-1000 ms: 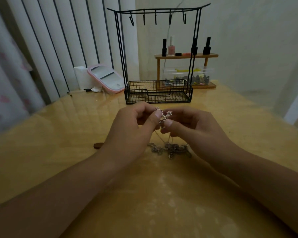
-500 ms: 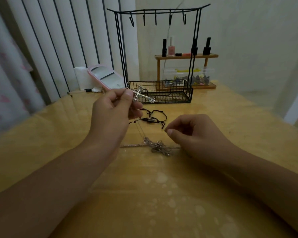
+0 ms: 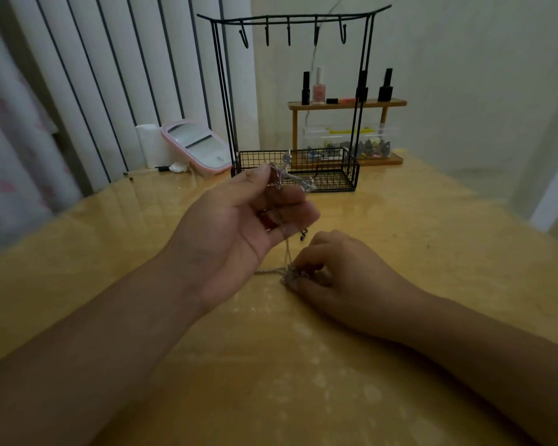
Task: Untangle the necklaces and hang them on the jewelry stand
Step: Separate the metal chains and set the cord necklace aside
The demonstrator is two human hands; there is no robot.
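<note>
- Left hand: raised above the table, palm turned toward the camera; a silver cross pendant is pinched at the fingertips, and its fine chain is seen running down to the table.
- Right hand: lowered onto the table, its fingertips closed in a grip on the knotted cluster of necklaces, which is pinned against the surface just below the left hand. One strand is seen trailing out of the knot to the left.
- Jewelry stand: set upright at the far side of the table, well apart from both hands; its hooks are bare, and nothing is yet hung.
- Behind the stand: a wooden shelf with nail-polish bottles; to its left, a pink mirror.
- Risk, judged: if the pendant is lifted further while the cluster is held down, the knot may be drawn tighter rather than loosened.
- Risk, judged: the chain appears thin; a sharp pull against the pinned cluster could snap a link or a clasp.
- Risk, judged: the pendant is held only at the fingertips and could slip back into the tangle.
</note>
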